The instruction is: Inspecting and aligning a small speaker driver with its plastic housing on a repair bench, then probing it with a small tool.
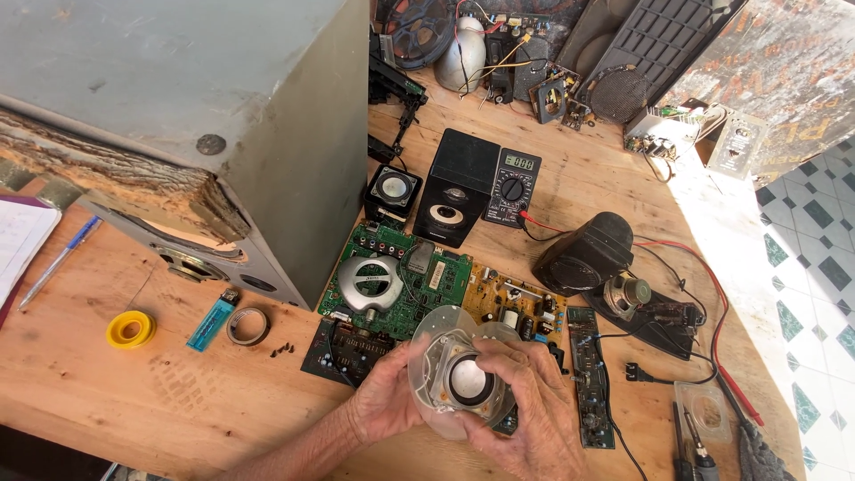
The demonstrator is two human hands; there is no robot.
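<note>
Both of my hands hold a small round speaker driver (465, 378) set in a clear plastic frame, just above the wooden bench near its front edge. My left hand (385, 401) grips the frame's left side. My right hand (527, 411) wraps around its right and lower side. The driver's silver dome faces up at me. Right behind it lie a green circuit board (396, 278) with a round metal part, a yellowish board (512, 305) and a narrow dark board (590, 374).
A big grey speaker cabinet (214, 116) with a broken wooden edge stands at the left. Two small black speakers (454, 191), a multimeter (513, 185) with red and black leads, and an opened black speaker (592, 254) sit behind. Yellow tape roll (131, 329), blue lighter (212, 321), loose screws lie left.
</note>
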